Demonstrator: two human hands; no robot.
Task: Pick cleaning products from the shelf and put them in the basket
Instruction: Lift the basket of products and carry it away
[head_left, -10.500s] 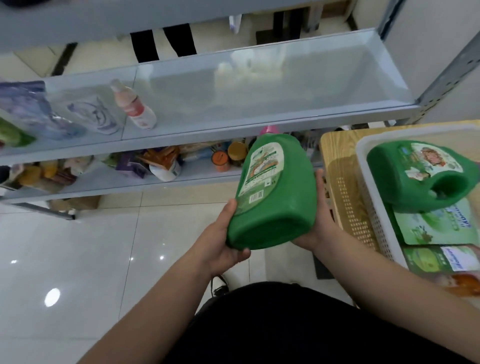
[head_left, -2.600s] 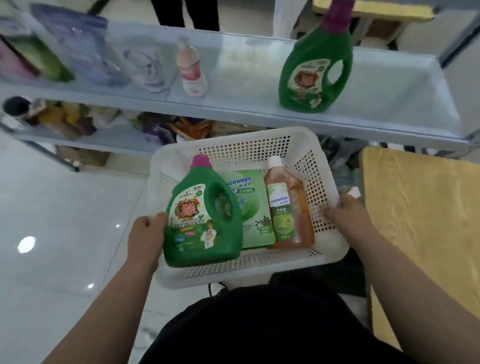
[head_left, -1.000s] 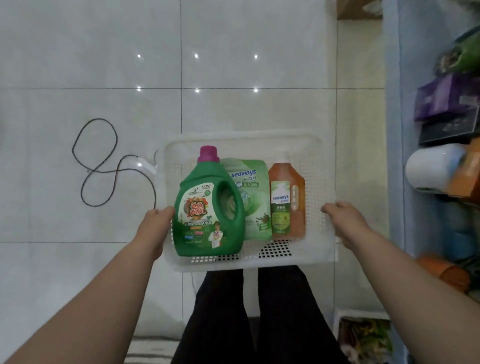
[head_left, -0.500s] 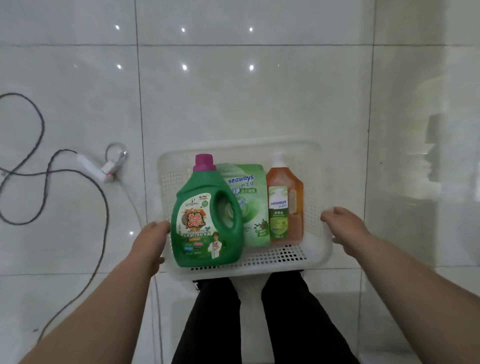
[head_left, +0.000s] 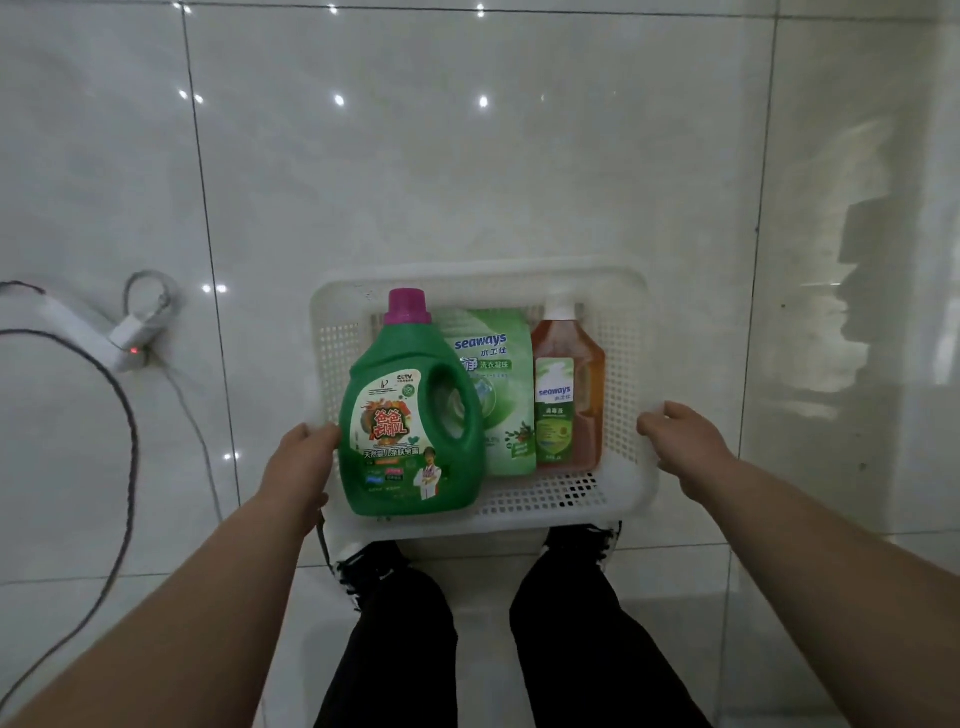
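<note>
I hold a white perforated plastic basket low over the tiled floor, in front of my legs. My left hand grips its left rim and my right hand grips its right rim. Three products lie inside. A green detergent jug with a magenta cap is on the left. In the middle lies a green Seaways refill pouch. An amber Seaways bottle with a white cap is on the right. The shelf is out of view.
Glossy white floor tiles fill the view. A white power strip with a lit red dot and a dark cable lie on the floor at the left. My black trousers and shoes show below the basket.
The view has turned away from the shelf to bare floor, and the basket has come lower towards the floor. Both hands keep their grip on the rims. The power strip now sits farther left.
</note>
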